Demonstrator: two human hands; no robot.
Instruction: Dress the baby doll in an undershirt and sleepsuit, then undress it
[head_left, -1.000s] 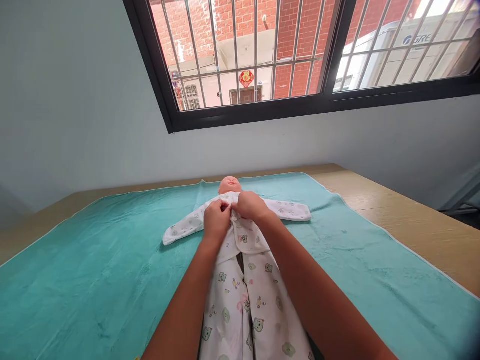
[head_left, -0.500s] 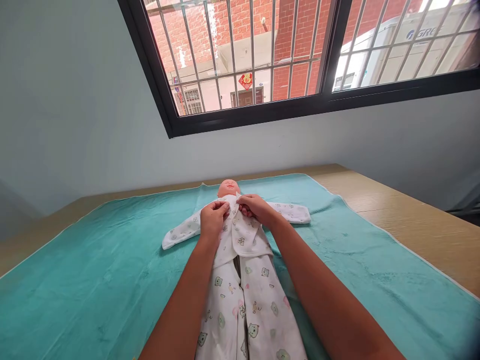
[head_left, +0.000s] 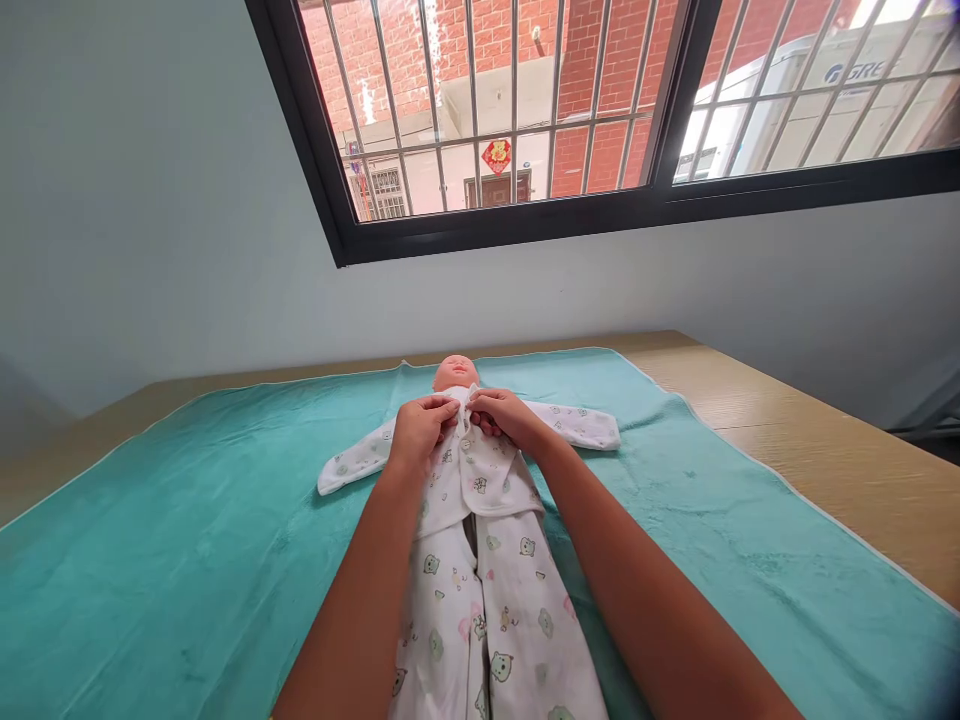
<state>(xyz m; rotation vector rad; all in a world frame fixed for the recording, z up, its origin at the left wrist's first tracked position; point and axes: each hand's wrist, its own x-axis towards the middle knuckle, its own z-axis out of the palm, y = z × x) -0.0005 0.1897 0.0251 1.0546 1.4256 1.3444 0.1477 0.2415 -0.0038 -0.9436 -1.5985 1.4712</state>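
A baby doll (head_left: 454, 371) lies on its back on a teal towel (head_left: 187, 520), dressed in a white printed sleepsuit (head_left: 480, 560) with both sleeves spread sideways. My left hand (head_left: 417, 428) and my right hand (head_left: 504, 414) meet at the doll's upper chest, just below its chin. Both are closed in a pinch on the two front edges of the sleepsuit at the collar. The lower flap of the top hangs apart above the legs.
The towel covers most of a wooden table (head_left: 825, 440), whose bare edge shows at the right and back. A pale wall and a black-framed barred window (head_left: 525, 120) stand behind the table.
Both hands have slid a little up the doll's chest, from the mid-chest closure to the collar under its chin. The doll and the towel lie as before.
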